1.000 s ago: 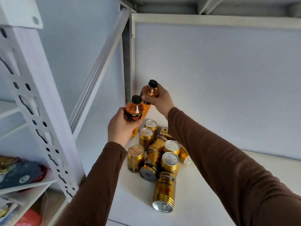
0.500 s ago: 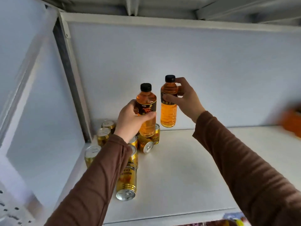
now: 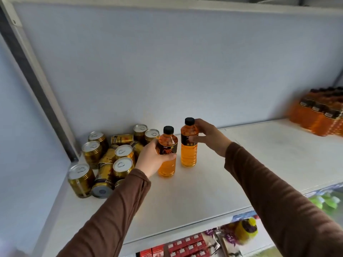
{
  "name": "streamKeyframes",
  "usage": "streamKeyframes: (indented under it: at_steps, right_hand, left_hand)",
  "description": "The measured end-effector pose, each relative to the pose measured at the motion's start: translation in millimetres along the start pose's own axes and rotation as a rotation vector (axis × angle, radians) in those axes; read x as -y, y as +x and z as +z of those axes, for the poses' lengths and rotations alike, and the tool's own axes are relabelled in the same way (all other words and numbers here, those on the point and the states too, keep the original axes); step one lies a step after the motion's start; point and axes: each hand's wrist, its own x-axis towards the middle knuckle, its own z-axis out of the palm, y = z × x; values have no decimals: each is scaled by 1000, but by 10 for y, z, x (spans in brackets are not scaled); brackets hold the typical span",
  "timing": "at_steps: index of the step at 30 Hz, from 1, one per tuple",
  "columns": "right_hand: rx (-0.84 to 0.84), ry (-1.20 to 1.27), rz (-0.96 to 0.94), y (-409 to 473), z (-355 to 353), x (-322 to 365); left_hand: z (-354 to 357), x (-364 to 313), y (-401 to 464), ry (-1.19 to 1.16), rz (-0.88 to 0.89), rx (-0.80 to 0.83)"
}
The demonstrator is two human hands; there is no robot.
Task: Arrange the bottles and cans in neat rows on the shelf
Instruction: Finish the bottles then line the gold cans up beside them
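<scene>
Two orange bottles with black caps stand upright on the white shelf (image 3: 213, 191), side by side. My left hand (image 3: 151, 159) is wrapped around the label of the left bottle (image 3: 167, 164). My right hand (image 3: 209, 137) grips the right bottle (image 3: 188, 154) near its shoulder. To the left, in the shelf's back corner, lies a jumble of several gold cans (image 3: 107, 160), some upright, some on their sides. A blurred group of orange bottles (image 3: 323, 112) stands at the far right of the shelf.
A grey back wall (image 3: 176, 71) closes the shelf behind. A slanted metal post (image 3: 37, 86) rises at the left. Below the shelf's front edge, a lower shelf holds red boxes (image 3: 178, 247) and colourful packets (image 3: 239, 232).
Both bottles have come down from the air and moved right of the can pile; they now rest on the shelf. The view has swung to the right, showing the bottles at the far right.
</scene>
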Motion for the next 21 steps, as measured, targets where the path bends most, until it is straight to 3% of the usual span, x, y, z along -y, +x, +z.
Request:
streamKeyframes:
  at_steps: [8, 16, 21]
  right_hand:
    - [57, -27, -7, -24, 37, -34]
    - [62, 13, 27, -81, 175, -148]
    - [-22, -26, 33, -60, 248, -192]
  left_hand:
    - [9, 75, -63, -41, 8, 16]
    - [144, 231, -190, 83, -81, 79]
    - [192, 190, -149, 137, -84, 24]
